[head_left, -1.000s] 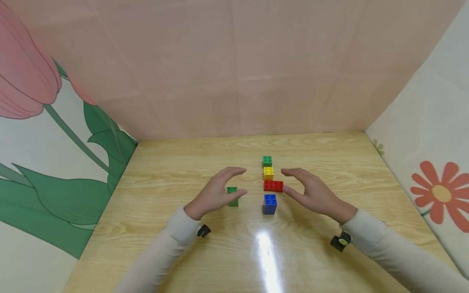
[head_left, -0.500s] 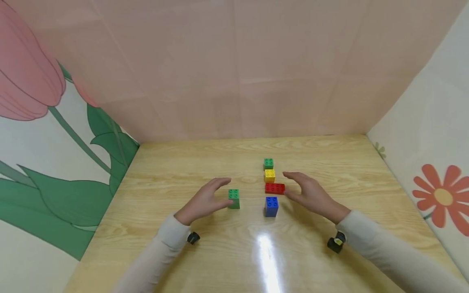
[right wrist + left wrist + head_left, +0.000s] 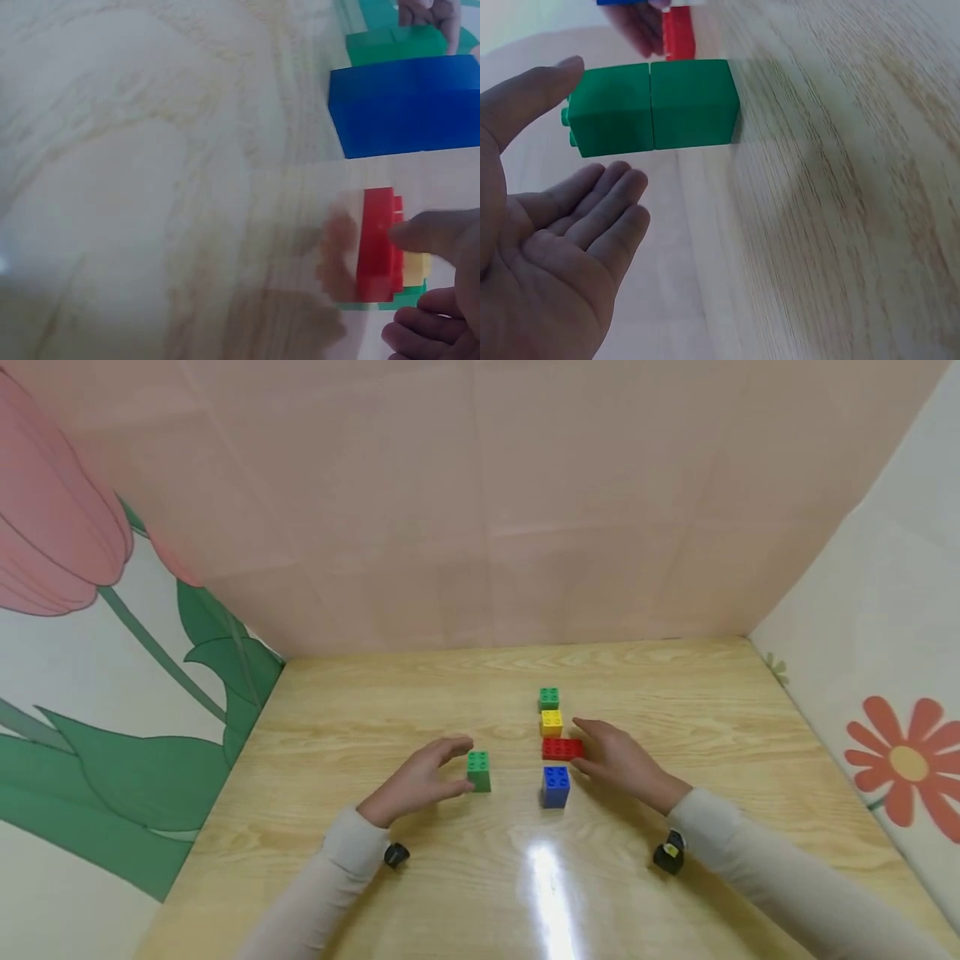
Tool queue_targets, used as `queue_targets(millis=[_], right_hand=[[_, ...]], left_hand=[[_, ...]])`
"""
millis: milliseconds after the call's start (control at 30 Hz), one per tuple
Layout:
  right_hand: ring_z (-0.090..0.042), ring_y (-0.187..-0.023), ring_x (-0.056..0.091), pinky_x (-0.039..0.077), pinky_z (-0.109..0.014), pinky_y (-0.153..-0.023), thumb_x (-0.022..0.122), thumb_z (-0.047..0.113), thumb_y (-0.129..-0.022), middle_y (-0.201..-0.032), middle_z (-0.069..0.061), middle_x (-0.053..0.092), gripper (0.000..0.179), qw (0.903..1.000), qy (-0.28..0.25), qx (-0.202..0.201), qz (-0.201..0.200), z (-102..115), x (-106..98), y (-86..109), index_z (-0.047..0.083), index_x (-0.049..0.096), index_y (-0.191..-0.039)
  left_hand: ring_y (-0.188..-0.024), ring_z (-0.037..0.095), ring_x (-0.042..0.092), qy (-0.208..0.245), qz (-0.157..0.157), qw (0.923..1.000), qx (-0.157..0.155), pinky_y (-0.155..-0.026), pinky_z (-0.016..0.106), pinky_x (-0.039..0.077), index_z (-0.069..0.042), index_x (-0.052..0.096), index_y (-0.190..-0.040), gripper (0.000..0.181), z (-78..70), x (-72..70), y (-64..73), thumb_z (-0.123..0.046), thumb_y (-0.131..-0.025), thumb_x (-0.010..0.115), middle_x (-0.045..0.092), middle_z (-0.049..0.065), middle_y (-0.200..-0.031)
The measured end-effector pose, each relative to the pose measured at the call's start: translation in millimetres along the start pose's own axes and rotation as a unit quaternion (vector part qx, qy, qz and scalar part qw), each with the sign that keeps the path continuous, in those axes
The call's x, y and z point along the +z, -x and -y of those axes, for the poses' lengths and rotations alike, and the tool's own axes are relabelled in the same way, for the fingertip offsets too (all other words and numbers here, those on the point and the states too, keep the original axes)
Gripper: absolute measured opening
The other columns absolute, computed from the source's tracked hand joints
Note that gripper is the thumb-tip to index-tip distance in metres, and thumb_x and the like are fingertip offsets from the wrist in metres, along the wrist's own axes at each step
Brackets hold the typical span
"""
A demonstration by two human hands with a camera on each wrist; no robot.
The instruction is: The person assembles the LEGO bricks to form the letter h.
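Note:
A tall green block [image 3: 480, 776], made of two stacked bricks as the left wrist view shows, stands upright at the table's middle. My left hand [image 3: 415, 783] is beside it with thumb and fingers spread; a gap shows between the fingers and the green block [image 3: 652, 106] in the left wrist view. My right hand [image 3: 628, 765] is at the right end of a flat red brick [image 3: 558, 749]. In the right wrist view, its thumb overlaps the red brick [image 3: 376, 244]; whether it touches, I cannot tell. The right fingers lie on the far side, loosely bent.
A tall blue block [image 3: 556, 788] stands in front of the red brick. Behind the red one are a yellow brick [image 3: 551, 722] and a small green brick [image 3: 549, 697], in a line. The wooden table [image 3: 360, 693] meets a pink backdrop [image 3: 390, 568] at the back.
My left hand has moved left and slightly nearer, from over the tall green block to beside it. My right hand has shifted a little left and lower, toward the red brick.

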State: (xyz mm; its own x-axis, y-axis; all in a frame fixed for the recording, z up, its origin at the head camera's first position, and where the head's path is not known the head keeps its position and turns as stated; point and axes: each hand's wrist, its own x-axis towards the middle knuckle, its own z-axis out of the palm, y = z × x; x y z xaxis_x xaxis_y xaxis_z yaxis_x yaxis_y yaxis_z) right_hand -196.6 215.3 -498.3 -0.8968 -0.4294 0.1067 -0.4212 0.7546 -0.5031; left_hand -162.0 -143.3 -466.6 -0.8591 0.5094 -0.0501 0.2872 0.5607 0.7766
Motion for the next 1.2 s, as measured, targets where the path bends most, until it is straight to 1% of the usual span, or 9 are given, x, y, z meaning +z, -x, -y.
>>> queue_targets(millis=[167, 267, 467, 633, 733, 867, 1033, 1100, 1200], right_hand=[[-0.041, -0.117, 0.054, 0.043, -0.055, -0.099, 0.075, 0.016, -0.085, -0.128, -0.024, 0.057, 0.065, 1.0, 0.008, -0.002, 0.002, -1, 4, -1.1, -0.007, 0.046, -0.139], [-0.041, -0.115, 0.056, 0.045, -0.055, -0.097, 0.074, 0.014, -0.086, -0.125, -0.024, 0.058, 0.061, 0.9999, 0.013, -0.006, 0.001, 0, 5, -1.6, -0.008, 0.048, -0.136], [-0.038, -0.108, 0.059, 0.048, -0.053, -0.093, 0.074, 0.012, -0.085, -0.119, -0.022, 0.06, 0.056, 0.9996, 0.03, 0.002, 0.0, 1, 9, -2.2, -0.007, 0.052, -0.133], [-0.035, -0.103, 0.061, 0.05, -0.052, -0.089, 0.074, 0.011, -0.085, -0.113, -0.02, 0.061, 0.051, 0.9996, 0.028, 0.001, -0.01, 2, 11, -2.7, -0.007, 0.055, -0.129], [-0.033, -0.1, 0.062, 0.052, -0.05, -0.087, 0.074, 0.011, -0.085, -0.11, -0.017, 0.062, 0.047, 0.9994, 0.031, -0.001, -0.018, 1, 13, -3.7, -0.006, 0.057, -0.126], [-0.031, -0.099, 0.062, 0.052, -0.048, -0.086, 0.074, 0.011, -0.086, -0.109, -0.016, 0.062, 0.043, 0.9993, 0.031, -0.001, -0.018, -1, 14, -3.2, -0.005, 0.059, -0.123], [-0.031, -0.1, 0.062, 0.052, -0.048, -0.087, 0.074, 0.011, -0.086, -0.11, -0.016, 0.062, 0.041, 0.9995, 0.028, -0.005, -0.016, -3, 13, -1.7, -0.004, 0.06, -0.122], [-0.029, -0.098, 0.062, 0.053, -0.047, -0.086, 0.074, 0.012, -0.086, -0.109, -0.015, 0.063, 0.04, 0.9995, 0.027, -0.004, -0.016, -2, 13, -1.2, -0.004, 0.061, -0.121], [-0.026, -0.094, 0.062, 0.054, -0.045, -0.083, 0.075, 0.011, -0.085, -0.105, -0.013, 0.064, 0.039, 0.9993, 0.026, -0.011, -0.023, -1, 11, -0.1, -0.004, 0.063, -0.118]], left_hand=[[-0.13, 0.02, 0.047, 0.027, 0.014, 0.9995, -0.002, -0.107, 0.039, 0.038, -0.01, 0.043, -0.145, 0.065, 1.8, 1.4, 0.8, -0.029, -0.09, 0.072, 0.05, 0.0, -0.141], [-0.129, 0.018, 0.049, 0.037, 0.014, 0.9992, -0.005, -0.106, 0.039, 0.04, -0.012, 0.045, -0.143, 0.061, 3.8, 2.0, 1.8, -0.027, -0.091, 0.072, 0.053, -0.001, -0.138], [-0.126, 0.019, 0.052, 0.063, 0.009, 0.9979, 0.005, -0.105, 0.041, 0.041, -0.014, 0.05, -0.138, 0.051, 7.4, 5.1, 1.8, -0.023, -0.092, 0.07, 0.058, -0.002, -0.132], [-0.122, 0.014, 0.054, 0.044, 0.0, 0.999, 0.0, -0.104, 0.037, 0.042, -0.015, 0.052, -0.136, 0.047, 7.1, 7.2, 1.3, -0.024, -0.093, 0.069, 0.059, -0.004, -0.13], [-0.12, 0.015, 0.056, 0.029, -0.009, 0.9995, 0.002, -0.103, 0.036, 0.043, -0.012, 0.054, -0.134, 0.045, 5.1, 7.8, 0.5, -0.022, -0.093, 0.068, 0.061, -0.001, -0.128], [-0.119, 0.019, 0.058, 0.023, -0.011, 0.9997, 0.004, -0.102, 0.037, 0.044, -0.009, 0.054, -0.133, 0.044, 1.2, 8.1, 0.0, -0.02, -0.093, 0.068, 0.061, 0.002, -0.126], [-0.119, 0.016, 0.057, 0.021, -0.009, 0.9997, 0.001, -0.102, 0.04, 0.044, -0.014, 0.055, -0.132, 0.043, 0.1, 8.9, -0.2, -0.025, -0.093, 0.068, 0.061, -0.003, -0.126], [-0.119, 0.015, 0.056, 0.018, -0.01, 0.9998, -0.001, -0.103, 0.04, 0.044, -0.016, 0.055, -0.132, 0.043, 0.6, 9.6, -0.8, -0.027, -0.093, 0.068, 0.06, -0.005, -0.126], [-0.119, 0.016, 0.056, 0.015, -0.013, 0.9998, 0.003, -0.102, 0.041, 0.044, -0.015, 0.055, -0.131, 0.043, 0.3, 10.1, -1.8, -0.028, -0.093, 0.068, 0.06, -0.004, -0.126]])
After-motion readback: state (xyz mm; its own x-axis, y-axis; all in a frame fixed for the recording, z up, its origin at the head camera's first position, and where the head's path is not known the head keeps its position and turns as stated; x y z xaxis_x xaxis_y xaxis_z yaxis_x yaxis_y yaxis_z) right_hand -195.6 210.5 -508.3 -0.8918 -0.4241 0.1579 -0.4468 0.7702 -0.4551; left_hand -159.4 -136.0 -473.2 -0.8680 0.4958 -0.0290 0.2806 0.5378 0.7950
